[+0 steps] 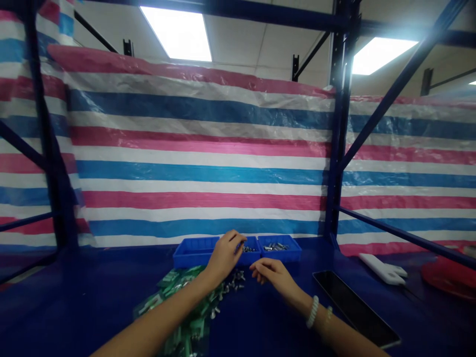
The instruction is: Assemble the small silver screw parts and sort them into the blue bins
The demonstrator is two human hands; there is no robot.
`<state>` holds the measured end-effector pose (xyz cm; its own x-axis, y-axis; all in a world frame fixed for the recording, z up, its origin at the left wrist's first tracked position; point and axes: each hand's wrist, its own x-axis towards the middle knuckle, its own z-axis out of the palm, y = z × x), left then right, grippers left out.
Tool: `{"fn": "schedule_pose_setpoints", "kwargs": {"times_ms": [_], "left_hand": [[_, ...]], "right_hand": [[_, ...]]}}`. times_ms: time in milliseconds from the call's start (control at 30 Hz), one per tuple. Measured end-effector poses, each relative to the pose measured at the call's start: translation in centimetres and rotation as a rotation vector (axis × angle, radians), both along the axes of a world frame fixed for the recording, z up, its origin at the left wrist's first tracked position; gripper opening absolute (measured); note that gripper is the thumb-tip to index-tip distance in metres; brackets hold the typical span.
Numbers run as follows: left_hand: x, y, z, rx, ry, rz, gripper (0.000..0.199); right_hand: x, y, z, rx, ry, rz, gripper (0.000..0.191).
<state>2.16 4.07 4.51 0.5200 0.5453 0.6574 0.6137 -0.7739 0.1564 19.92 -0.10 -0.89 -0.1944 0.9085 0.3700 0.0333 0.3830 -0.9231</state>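
Observation:
My left hand (226, 254) reaches over the left side of the middle blue bin (253, 256), its fingers curled down and close together. Small metal parts (248, 249) lie in that bin. My right hand (272, 272) is just in front of the bins, its thumb and fingers drawn together; whatever they hold, if anything, is hidden. Between my hands, loose wing-shaped metal fasteners (234, 283) are scattered on the blue tabletop (260, 327). Under and beside my left forearm lies a pile of small clear bags with green-and-white contents (193, 317).
A left blue bin (193, 250) and a right blue bin (280, 250) with metal cylinders flank the middle one. On the right lie a black phone (353, 307), a white device (383, 269) and a red object (449, 275). Blue rack posts (336, 148) and striped sheeting (201, 171) stand behind.

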Motion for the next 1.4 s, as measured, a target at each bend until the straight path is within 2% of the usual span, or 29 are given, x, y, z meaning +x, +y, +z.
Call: {"fn": "schedule_pose_setpoints", "kwargs": {"times_ms": [67,133,333,533,600,667,767,833,1100,1300,1400], "left_hand": [[0.3,1.1,-0.1,-0.009,0.064,0.019,0.029],[0.2,0.9,-0.6,-0.027,0.114,0.015,0.030],[-1.1,-2.5,-2.6,-0.120,0.337,-0.036,0.011],[-1.2,-3.4,-3.4,-0.182,0.393,-0.017,0.016],[-1.2,-3.5,-3.2,-0.207,0.325,-0.021,0.016],[-1.3,-3.5,-2.8,-0.309,0.147,-0.066,0.014],[-1.5,-3.6,-2.3,-0.549,-0.174,-0.179,0.011],[-1.5,-3.8,-2.1,-0.648,-0.264,-0.236,0.011],[-1.2,-4.8,-2.0,-0.843,-0.342,-0.308,0.012],[-0.7,-4.7,-2.4,-1.204,-0.549,-0.361,0.014],[-0.6,-5.0,-2.4,-1.267,-0.635,-0.330,0.020]], "right_hand": [[0.4,0.6,-0.2,0.031,-0.025,-0.055,0.042],[0.7,1.0,-0.5,0.044,-0.037,-0.087,0.041],[0.7,0.9,-0.7,0.075,-0.089,-0.117,0.034],[0.5,0.2,-0.5,0.114,-0.146,-0.136,0.027],[0.5,-0.5,-0.1,0.195,-0.224,-0.155,0.020],[0.5,-1.2,0.5,0.337,-0.339,-0.143,0.016],[0.5,-2.2,1.2,0.514,-0.452,-0.076,0.027],[0.5,-2.6,1.4,0.562,-0.481,-0.035,0.032],[0.2,-3.0,1.9,0.603,-0.531,0.007,0.011],[0.1,-3.7,2.3,0.568,-0.542,-0.056,0.009],[-0.2,-3.8,2.1,0.475,-0.474,-0.104,0.016]]}}
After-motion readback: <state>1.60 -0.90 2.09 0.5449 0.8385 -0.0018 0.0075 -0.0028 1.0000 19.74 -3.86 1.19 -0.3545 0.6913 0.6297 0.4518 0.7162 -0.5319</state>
